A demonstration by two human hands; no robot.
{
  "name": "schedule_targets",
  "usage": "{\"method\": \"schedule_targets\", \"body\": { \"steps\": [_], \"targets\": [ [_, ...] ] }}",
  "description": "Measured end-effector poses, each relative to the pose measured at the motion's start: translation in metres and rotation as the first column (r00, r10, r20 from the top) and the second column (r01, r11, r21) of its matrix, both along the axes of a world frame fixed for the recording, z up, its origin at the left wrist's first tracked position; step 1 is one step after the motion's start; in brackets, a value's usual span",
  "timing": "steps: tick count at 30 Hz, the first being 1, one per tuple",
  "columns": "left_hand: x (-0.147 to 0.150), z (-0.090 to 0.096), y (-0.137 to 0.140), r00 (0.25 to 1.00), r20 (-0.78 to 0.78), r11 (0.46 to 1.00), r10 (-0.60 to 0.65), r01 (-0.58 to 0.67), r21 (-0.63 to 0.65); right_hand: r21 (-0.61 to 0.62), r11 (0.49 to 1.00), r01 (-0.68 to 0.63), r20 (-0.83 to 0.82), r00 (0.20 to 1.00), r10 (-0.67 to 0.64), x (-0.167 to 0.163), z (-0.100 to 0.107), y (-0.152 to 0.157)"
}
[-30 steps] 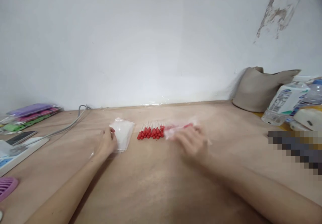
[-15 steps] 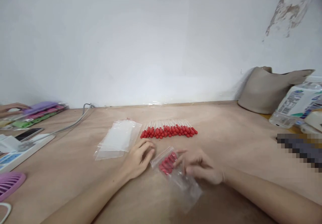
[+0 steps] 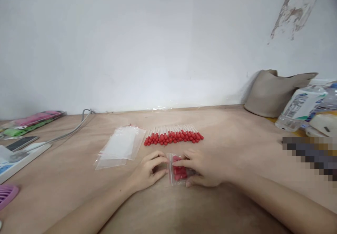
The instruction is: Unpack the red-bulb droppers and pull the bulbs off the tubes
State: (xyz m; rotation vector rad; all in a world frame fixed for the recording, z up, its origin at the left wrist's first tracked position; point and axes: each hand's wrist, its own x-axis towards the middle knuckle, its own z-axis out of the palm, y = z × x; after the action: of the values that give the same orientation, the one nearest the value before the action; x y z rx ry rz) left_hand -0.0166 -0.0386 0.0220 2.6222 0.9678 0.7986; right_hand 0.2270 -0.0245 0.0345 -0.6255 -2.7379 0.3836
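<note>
A small clear zip bag [image 3: 171,179] with red pieces [image 3: 180,173] inside lies flat on the table in front of me. Over its right part is my right hand [image 3: 204,167], fingers and thumb pressed onto the plastic and hiding that end. My left hand [image 3: 150,171] rests at the bag's zip edge, fingers curved and thumb apart, with nothing visible between them. Just beyond the hands, a row of red-headed sticks [image 3: 173,135] with pale stems lies side by side. Left of that row is a loose stack of clear zip bags [image 3: 119,144].
On the left are packed colourful items [image 3: 34,121], a phone [image 3: 22,143], a power strip [image 3: 26,160] with a grey cable [image 3: 76,130], and a purple slatted object [image 3: 7,196]. A beige bag-like object [image 3: 271,93] and a plastic bottle [image 3: 300,107] stand right, before the wall [image 3: 147,44].
The bag has turned so its zip edge faces left, and its loose end is now under my right hand. The other person's hand and the purple pack at far left are out of view.
</note>
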Motion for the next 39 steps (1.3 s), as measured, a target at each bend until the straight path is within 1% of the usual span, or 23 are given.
{"method": "schedule_targets", "body": {
  "steps": [2, 5, 7, 9, 11, 14, 16, 18, 20, 23, 26, 28, 30, 34, 36, 39],
  "targets": [
    [0.002, -0.002, 0.003, 0.998, -0.018, 0.989, -0.065, 0.067, 0.129, -0.025, 1.0, -0.017, -0.028, 0.999, 0.017, 0.005, -0.002, 0.01],
    [0.003, -0.006, 0.008, 0.991, -0.077, 0.946, -0.112, 0.13, 0.297, -0.099, 0.995, -0.01, -0.133, 0.991, -0.003, 0.004, -0.009, 0.014],
    [0.002, -0.008, 0.01, 0.989, -0.11, 0.928, -0.1, 0.132, 0.348, -0.149, 0.988, 0.049, -0.231, 0.969, -0.083, 0.002, -0.015, 0.013],
    [0.0, -0.01, 0.011, 0.987, -0.134, 0.917, -0.089, 0.134, 0.375, -0.164, 0.98, 0.116, -0.289, 0.944, -0.16, 0.002, -0.02, 0.012],
    [-0.001, -0.01, 0.011, 0.985, -0.15, 0.902, -0.09, 0.144, 0.407, -0.111, 0.986, 0.128, -0.266, 0.952, -0.153, 0.003, -0.022, 0.011],
    [-0.001, -0.009, 0.011, 0.978, -0.188, 0.869, -0.095, 0.173, 0.463, 0.006, 0.994, 0.108, -0.17, 0.98, -0.105, 0.006, -0.021, 0.011],
    [0.0, -0.007, 0.011, 0.97, -0.219, 0.843, -0.102, 0.201, 0.499, 0.056, 0.99, 0.128, -0.168, 0.979, -0.117, 0.004, -0.018, 0.011],
    [0.001, -0.006, 0.011, 0.963, -0.244, 0.825, -0.116, 0.23, 0.517, 0.085, 0.985, 0.152, -0.221, 0.967, -0.13, -0.003, -0.015, 0.01],
    [0.001, -0.007, 0.011, 0.963, -0.244, 0.818, -0.118, 0.233, 0.526, 0.093, 0.982, 0.165, -0.296, 0.946, -0.131, -0.011, -0.014, 0.008],
    [0.0, -0.007, 0.013, 0.977, -0.193, 0.822, -0.094, 0.185, 0.538, 0.04, 0.991, 0.127, -0.359, 0.928, -0.104, -0.022, -0.018, 0.008],
    [-0.003, -0.007, 0.014, 0.984, -0.153, 0.806, -0.095, 0.166, 0.568, -0.051, 0.993, 0.111, -0.377, 0.918, -0.122, -0.026, -0.023, 0.008],
    [-0.004, -0.007, 0.014, 0.982, -0.16, 0.793, -0.104, 0.179, 0.582, -0.079, 0.989, 0.123, -0.393, 0.908, -0.145, -0.025, -0.025, 0.009],
    [-0.005, -0.008, 0.014, 0.982, -0.168, 0.797, -0.087, 0.17, 0.58, -0.081, 0.989, 0.122, -0.403, 0.904, -0.145, -0.024, -0.026, 0.01],
    [-0.006, -0.012, 0.014, 0.991, -0.129, 0.819, -0.02, 0.091, 0.567, -0.09, 0.99, 0.11, -0.414, 0.9, -0.138, -0.023, -0.027, 0.01],
    [-0.006, -0.014, 0.014, 0.991, -0.131, 0.825, -0.016, 0.087, 0.559, -0.096, 0.99, 0.106, -0.42, 0.897, -0.137, -0.023, -0.027, 0.01],
    [-0.006, -0.016, 0.016, 0.995, -0.092, 0.808, -0.032, 0.08, 0.584, -0.106, 0.989, 0.106, -0.417, 0.898, -0.141, -0.023, -0.027, 0.011]
  ]
}}
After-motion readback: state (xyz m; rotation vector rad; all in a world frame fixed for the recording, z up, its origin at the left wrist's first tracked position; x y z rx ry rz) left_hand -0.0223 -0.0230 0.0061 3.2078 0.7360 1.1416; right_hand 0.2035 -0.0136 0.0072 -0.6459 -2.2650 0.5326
